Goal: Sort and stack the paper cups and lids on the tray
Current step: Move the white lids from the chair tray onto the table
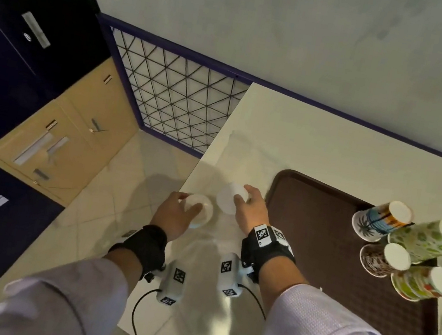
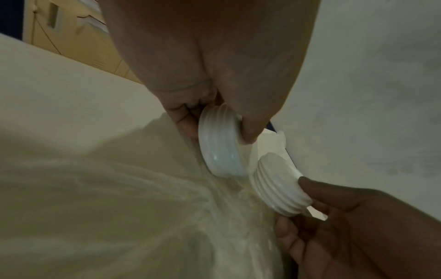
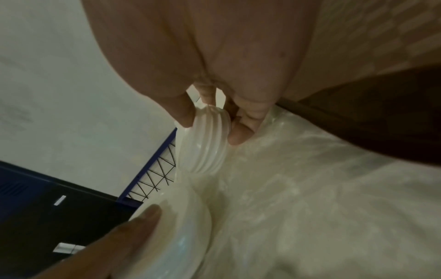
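Two lid stacks: one gripped by the left hand (image 1: 176, 212), one (image 1: 230, 198) by the right hand (image 1: 249, 208), on the table (image 1: 335, 146) beside the tray (image 1: 304, 241).
Risk: nested lids could be splayed or dropped if squeezed unevenly.
Axis: stacks apparently tilted, tops leaning away.

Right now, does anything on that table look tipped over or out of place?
Yes. Four patterned paper cups lie tipped on their sides on the brown plastic tray. The white lid stacks in the left hand and right hand sit off the tray.
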